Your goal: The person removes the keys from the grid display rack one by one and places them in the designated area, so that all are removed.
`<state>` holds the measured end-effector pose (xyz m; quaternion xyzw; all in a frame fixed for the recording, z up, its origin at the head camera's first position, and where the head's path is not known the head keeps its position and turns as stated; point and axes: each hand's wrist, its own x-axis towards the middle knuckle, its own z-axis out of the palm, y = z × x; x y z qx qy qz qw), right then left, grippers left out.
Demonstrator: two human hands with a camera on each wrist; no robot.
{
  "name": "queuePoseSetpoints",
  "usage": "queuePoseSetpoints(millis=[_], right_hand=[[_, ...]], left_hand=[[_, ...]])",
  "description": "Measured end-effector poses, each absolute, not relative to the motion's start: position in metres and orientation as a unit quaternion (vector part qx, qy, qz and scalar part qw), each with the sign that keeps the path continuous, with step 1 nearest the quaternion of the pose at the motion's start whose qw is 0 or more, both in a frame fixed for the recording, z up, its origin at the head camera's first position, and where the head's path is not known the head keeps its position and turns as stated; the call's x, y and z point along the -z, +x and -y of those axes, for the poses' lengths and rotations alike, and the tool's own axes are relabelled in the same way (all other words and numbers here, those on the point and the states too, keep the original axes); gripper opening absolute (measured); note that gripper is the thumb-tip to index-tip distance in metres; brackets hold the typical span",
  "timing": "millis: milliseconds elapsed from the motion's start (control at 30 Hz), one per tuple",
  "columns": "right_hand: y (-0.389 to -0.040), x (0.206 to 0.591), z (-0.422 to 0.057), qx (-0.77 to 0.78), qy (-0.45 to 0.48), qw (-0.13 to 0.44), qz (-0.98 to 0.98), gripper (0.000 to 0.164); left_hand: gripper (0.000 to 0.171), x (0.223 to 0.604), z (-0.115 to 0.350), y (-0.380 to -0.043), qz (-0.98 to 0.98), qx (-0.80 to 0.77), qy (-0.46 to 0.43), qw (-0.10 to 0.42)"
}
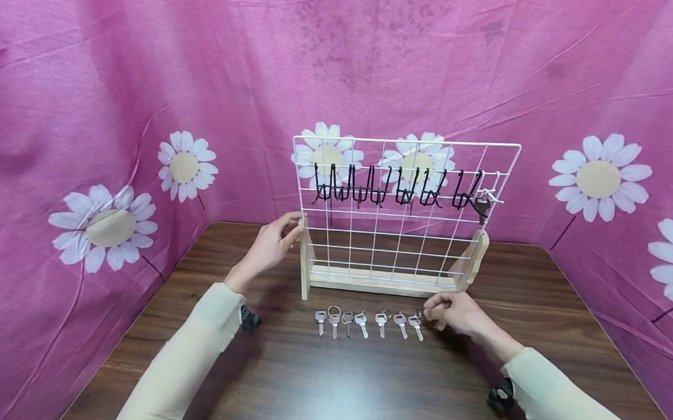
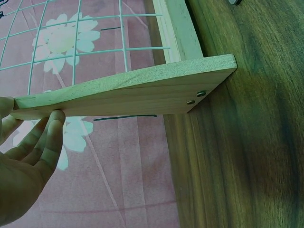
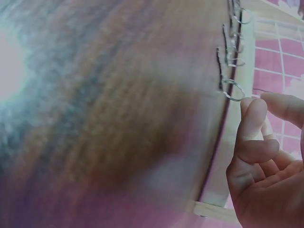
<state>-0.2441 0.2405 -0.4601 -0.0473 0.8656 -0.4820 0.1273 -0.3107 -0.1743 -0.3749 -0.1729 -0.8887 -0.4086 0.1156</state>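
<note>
My left hand (image 1: 271, 243) is at the left side of a white wire grid rack (image 1: 375, 232). In the left wrist view, its thumb and fingers pinch the rack's wooden side post (image 2: 128, 88) from both faces. My right hand (image 1: 455, 312) is low over the table, beside the rightmost silver key (image 1: 416, 328) of a row. Its fingers are bent, with thumb and index apart. In the right wrist view, the fingertips (image 3: 254, 111) are close to that key's ring (image 3: 233, 90); no grip on it shows. Several other keys (image 1: 381, 325) lie leftward, in front of the rack.
Several black hooks (image 1: 406, 189) hang along the grid's upper part. A dark-headed key (image 1: 482, 207) hangs at its right end, by white hooks. The rack's wooden base bar (image 1: 378, 283) stands on the brown table (image 1: 334, 385). Pink flowered cloth (image 1: 252, 75) surrounds the table's back and sides.
</note>
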Motion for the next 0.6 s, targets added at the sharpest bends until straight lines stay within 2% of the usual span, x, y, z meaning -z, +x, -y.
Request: queuePoseSetpoints(millis=[300, 600], right_hand=[[-0.246, 0.443, -0.25, 0.462, -0.074, 0.077, -0.88, 0.019], [-0.246, 0.42, -0.258, 0.46, -0.092, 0.025, -0.883, 0.029]], left_hand=[[0.037, 0.375, 0.174, -0.31, 0.891, 0.405, -0.17, 0.116], [0.036, 0.375, 0.175, -0.31, 0.894, 0.393, -0.177, 0.125]])
